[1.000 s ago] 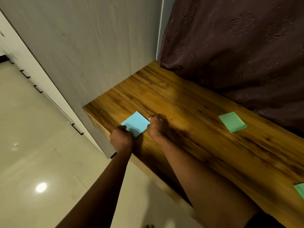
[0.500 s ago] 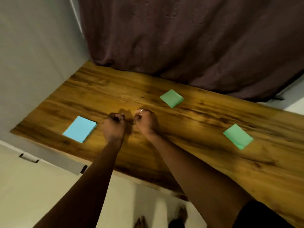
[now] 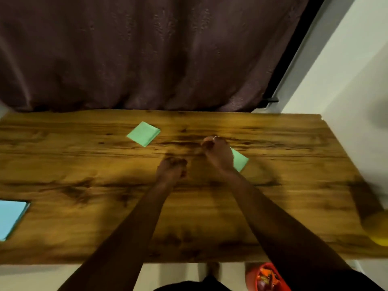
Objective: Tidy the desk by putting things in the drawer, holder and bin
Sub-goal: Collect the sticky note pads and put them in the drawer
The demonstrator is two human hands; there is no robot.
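Right hand (image 3: 218, 153) curled over green pad (image 3: 240, 161); orange bin (image 3: 251, 277) holds colourful scraps.

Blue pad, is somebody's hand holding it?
No, the blue pad lies alone at the left end of the desk, away from the left hand and the right hand.
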